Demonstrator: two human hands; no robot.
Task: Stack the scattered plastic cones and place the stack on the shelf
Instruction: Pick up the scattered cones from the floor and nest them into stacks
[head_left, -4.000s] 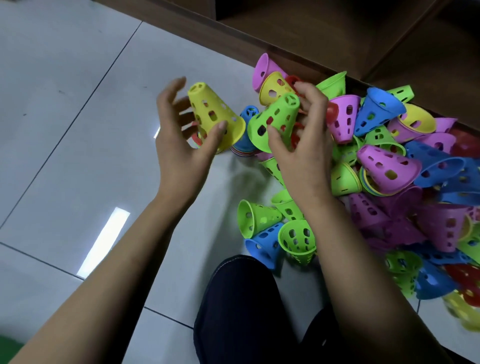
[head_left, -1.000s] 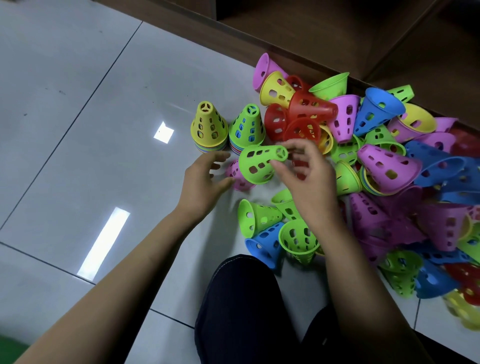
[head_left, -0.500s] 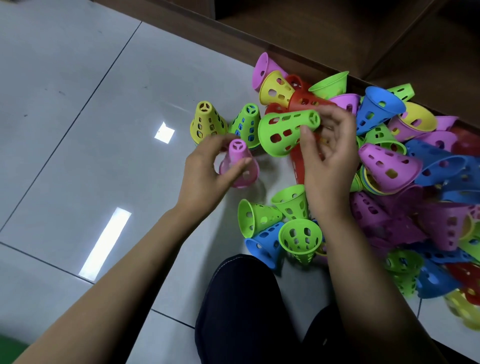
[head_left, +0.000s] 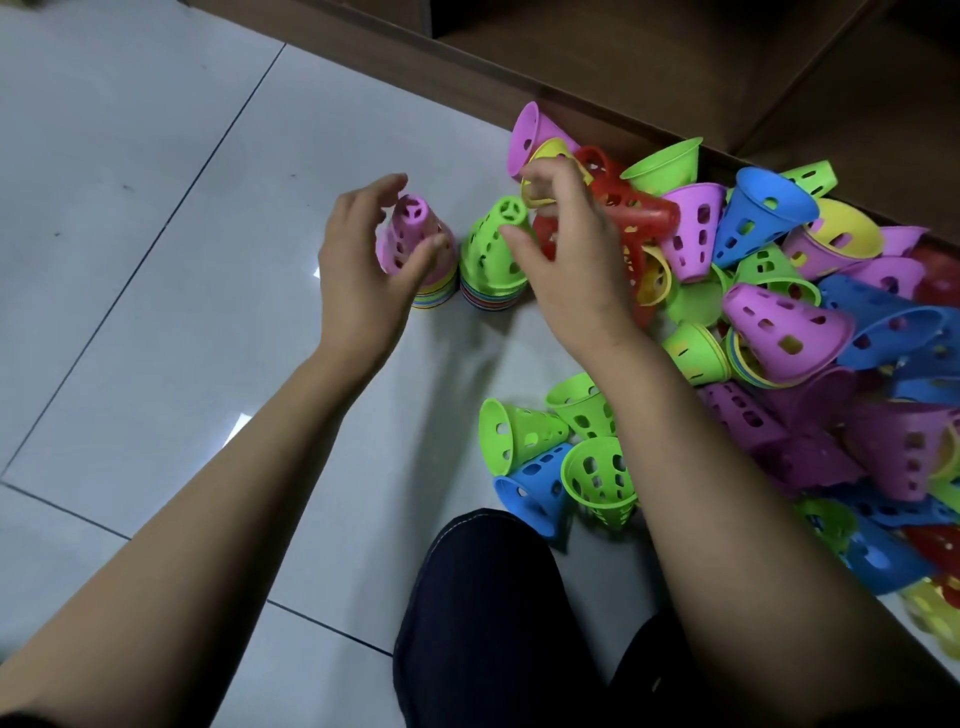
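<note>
Two stacks of coloured plastic cones stand side by side on the tiled floor. A pink cone (head_left: 410, 236) tops the left stack (head_left: 434, 296), and my left hand (head_left: 363, 275) curls round it, thumb on its near side and fingers arched over its far side. A green cone (head_left: 491, 249) sits slightly tilted on the right stack (head_left: 491, 299). My right hand (head_left: 569, 265) holds it from the right, thumb against its side, fingers bent by its tip. The wooden shelf (head_left: 623, 78) runs along the top.
A big loose pile of cones (head_left: 789, 332) in pink, blue, green, yellow and red fills the right side, against the shelf's base. Three more cones (head_left: 561, 457) lie near my knee (head_left: 488, 597). Pale floor tiles (head_left: 156, 260) spread to the left.
The pink cone went from mid-air in my left hand onto the left stack, covering the yellow one. My right hand brought its green cone down onto the right stack.
</note>
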